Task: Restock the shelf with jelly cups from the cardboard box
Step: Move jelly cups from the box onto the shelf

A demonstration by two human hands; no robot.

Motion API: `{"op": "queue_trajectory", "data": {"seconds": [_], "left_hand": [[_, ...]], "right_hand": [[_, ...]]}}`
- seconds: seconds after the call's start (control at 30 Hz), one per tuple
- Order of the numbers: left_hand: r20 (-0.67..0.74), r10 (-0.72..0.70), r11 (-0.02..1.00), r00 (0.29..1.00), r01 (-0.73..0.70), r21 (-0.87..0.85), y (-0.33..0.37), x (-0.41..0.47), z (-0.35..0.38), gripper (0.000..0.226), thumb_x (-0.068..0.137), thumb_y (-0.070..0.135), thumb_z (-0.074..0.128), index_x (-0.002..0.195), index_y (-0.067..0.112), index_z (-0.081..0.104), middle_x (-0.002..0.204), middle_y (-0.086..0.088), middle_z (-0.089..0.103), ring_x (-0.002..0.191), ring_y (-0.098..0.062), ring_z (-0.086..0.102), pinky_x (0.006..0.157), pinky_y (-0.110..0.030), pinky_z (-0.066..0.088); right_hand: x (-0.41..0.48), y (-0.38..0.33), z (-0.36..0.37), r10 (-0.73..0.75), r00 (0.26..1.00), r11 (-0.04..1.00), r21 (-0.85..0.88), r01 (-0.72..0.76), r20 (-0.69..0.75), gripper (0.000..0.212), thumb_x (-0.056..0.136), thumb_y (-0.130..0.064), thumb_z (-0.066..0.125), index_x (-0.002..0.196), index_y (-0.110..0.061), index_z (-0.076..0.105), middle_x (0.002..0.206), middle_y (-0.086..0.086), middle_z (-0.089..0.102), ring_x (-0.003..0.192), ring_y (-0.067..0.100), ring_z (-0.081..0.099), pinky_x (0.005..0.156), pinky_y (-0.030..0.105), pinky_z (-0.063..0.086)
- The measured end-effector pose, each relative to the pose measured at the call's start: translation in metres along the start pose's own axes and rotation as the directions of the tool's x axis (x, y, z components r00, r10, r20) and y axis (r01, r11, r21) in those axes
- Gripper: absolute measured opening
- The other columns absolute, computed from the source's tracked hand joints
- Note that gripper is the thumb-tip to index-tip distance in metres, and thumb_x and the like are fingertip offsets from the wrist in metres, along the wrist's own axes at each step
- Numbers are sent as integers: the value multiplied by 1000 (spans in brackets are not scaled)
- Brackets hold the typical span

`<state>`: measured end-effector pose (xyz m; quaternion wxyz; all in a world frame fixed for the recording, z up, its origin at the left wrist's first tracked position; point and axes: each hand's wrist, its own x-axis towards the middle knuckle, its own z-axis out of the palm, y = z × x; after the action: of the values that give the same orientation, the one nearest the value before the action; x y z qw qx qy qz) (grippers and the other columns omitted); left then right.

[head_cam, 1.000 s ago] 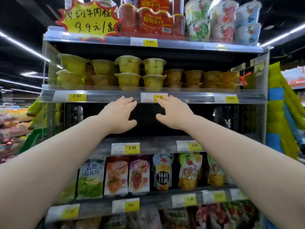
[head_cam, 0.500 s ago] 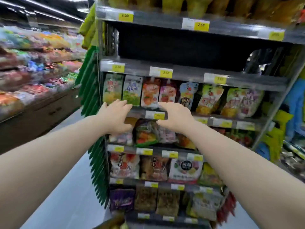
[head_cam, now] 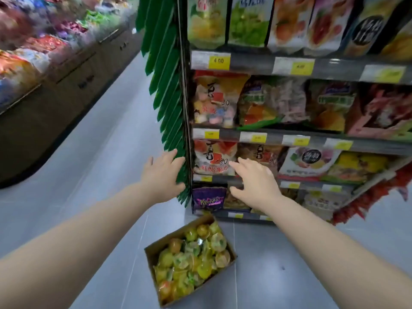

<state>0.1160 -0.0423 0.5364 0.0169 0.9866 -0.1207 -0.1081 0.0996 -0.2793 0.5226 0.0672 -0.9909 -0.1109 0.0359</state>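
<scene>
Both empty hands, left (head_cam: 161, 175) and right (head_cam: 256, 182), reach forward above a cardboard box (head_cam: 153, 253) of jelly cups (head_cam: 191, 257) on the floor (head_cam: 93, 175).

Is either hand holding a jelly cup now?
No, the left hand and the right hand are both open and empty.

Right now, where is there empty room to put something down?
Bare floor runs between the counter and the shelf, left of the box. Another free patch lies right of the box, in front of the shelf. Crowded: the box is heaped with jelly cups, and the shelf rows are packed with bags.
</scene>
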Motion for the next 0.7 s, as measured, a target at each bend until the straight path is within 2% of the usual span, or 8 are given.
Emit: {"op": "queue_trajectory", "data": {"seconds": [0.1,0.2,0.27,0.37,0.47,0.53,0.6,0.7], "left_hand": [[-9,0,998,1000,0,-55,-20,8,56,68,92,38,49,151,20,20,160,-5,10,145,-25,17,117,-45,15],[42,21,995,999,-16,-95,-29,12,121,68,92,37,49,151,22,19,160,-5,10,144,-24,17,118,-45,14],[61,22,995,998,-15,-103,-33,14,169,68,92,37,50,151,21,18,160,-5,10,145,-24,15,117,-47,11],[74,1,993,997,7,-115,-37,21,248,69,90,36,52,150,20,21,159,-6,12,145,-25,15,117,-47,11],[135,-18,988,991,39,-151,-37,27,332,67,89,34,51,149,22,23,159,-6,13,144,-25,18,116,-45,13],[161,-37,985,986,64,-163,-40,32,388,68,89,35,52,149,22,24,158,-6,15,143,-25,20,115,-44,15],[184,-58,984,981,87,-157,-45,36,441,69,87,37,54,149,22,26,158,-5,19,143,-24,22,116,-44,19],[258,-143,969,956,189,-162,-49,40,519,74,87,42,57,150,23,23,159,-4,18,144,-24,22,116,-44,23]], "right_hand": [[2,-10,68,-26,1000,1000,15,25,12,68,91,-43,54,150,-29,25,158,0,23,145,21,21,115,39,20],[-2,-14,137,-27,996,999,22,25,80,69,89,-42,59,150,-28,28,157,2,25,145,23,21,116,40,20],[-6,-14,184,-41,995,999,31,38,95,71,81,-38,69,145,-25,40,151,5,37,141,28,32,111,44,29],[-6,-11,257,-60,996,997,62,56,69,75,63,-35,83,132,-21,57,135,10,56,123,33,54,95,50,46],[-6,-1,337,-50,995,994,97,42,82,77,54,-31,87,125,-19,62,129,10,61,116,34,60,88,49,50],[-4,6,389,-35,990,993,115,19,138,77,61,-31,83,133,-21,56,138,9,54,124,33,53,97,48,45],[-3,12,437,-11,978,992,122,-15,209,74,80,-35,69,146,-27,36,154,4,32,141,27,31,112,43,26],[-2,19,510,30,951,989,131,-73,307,73,89,-39,55,151,-33,16,161,-3,10,147,20,10,117,38,13]]}}
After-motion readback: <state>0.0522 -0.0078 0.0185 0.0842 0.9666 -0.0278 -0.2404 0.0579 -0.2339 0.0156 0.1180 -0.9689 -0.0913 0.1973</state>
